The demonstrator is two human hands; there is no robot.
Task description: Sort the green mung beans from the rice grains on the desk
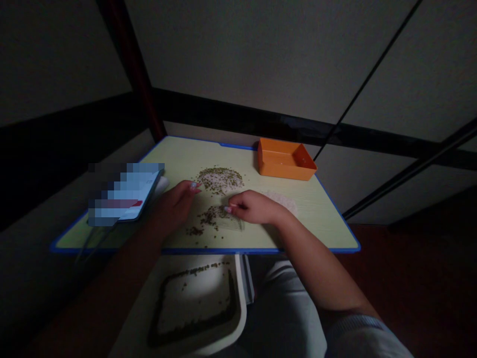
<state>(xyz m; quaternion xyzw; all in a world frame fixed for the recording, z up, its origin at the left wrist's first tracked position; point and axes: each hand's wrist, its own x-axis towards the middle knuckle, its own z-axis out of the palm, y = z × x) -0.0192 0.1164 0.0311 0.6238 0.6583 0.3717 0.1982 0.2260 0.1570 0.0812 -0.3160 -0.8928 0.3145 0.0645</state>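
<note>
A heap of small green grains mixed with white ones (220, 180) lies on the pale tabletop (316, 223). At its left edge is my left hand (181, 199), fingers curled and thumb and index tips close together. My right hand (253, 206) reaches in from the right, thumb and index pinched over a looser scatter of dark grains (208, 217). Anything in either pinch is too small to make out. Under my right hand lies a faint see-through rectangular patch (233, 224), its kind unclear. A pile of white grains (285, 200) sits behind my right wrist, partly covered by it.
An orange open box (286, 161) stands at the table's back right. On the left a lit screen device (126, 199), partly blurred out, leans on the table. Below the blue front edge, a white basin (241, 303) holds dark green grains along its sides. Walls close in behind.
</note>
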